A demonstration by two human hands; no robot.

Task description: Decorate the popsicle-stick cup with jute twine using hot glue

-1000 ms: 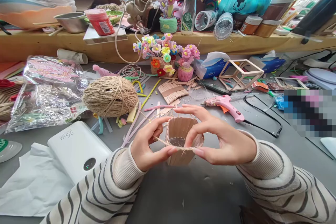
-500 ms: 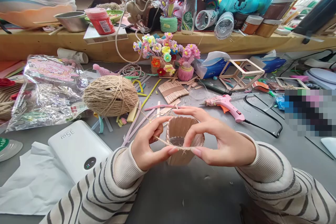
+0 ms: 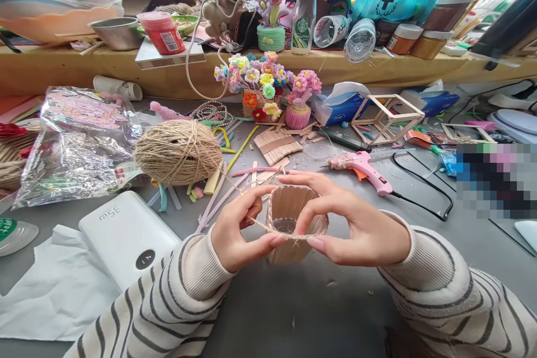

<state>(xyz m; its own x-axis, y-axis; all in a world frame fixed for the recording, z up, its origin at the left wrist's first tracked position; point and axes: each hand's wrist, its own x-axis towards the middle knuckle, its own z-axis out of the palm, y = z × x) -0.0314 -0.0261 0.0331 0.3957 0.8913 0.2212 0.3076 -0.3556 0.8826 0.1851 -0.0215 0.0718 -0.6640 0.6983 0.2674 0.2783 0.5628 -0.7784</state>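
Loose-fibred tan jute twine, wound into a fat oval ball (image 3: 178,151), sits on the smooth dark grey tabletop (image 3: 260,313). Behind the work: flat pale wooden craft sticks in a banded bundle (image 3: 277,145), a thin open cube frame of wooden strips (image 3: 388,117), a glossy pink plastic glue gun (image 3: 358,168) with black cord. At left: a smooth white rounded-edge power bank (image 3: 130,235) on a wrinkled white sheet (image 3: 54,291), plus a shiny crinkled clear plastic bag (image 3: 84,151).

Main item: a small tan cup of upright flat wooden slats (image 3: 289,251). Mouth roughly round, walls ribbed, open top. Twine trim runs along the rim, stray fibres poking out at the front. Inside bottom partly visible, greyish.

Cup is between the two hands, near the front middle of the tabletop. Left hand (image 3: 237,232) is at its left side, fingers curled, thumb pressed to the front rim, index finger reaching the far-left rim; a thin tan twine strand (image 3: 260,225) runs from the hand to the rim. Right hand (image 3: 356,224) is at its right side, half curled, thumb and index finger pinching the front rim, index inside the cup, another finger extended over the far edge.
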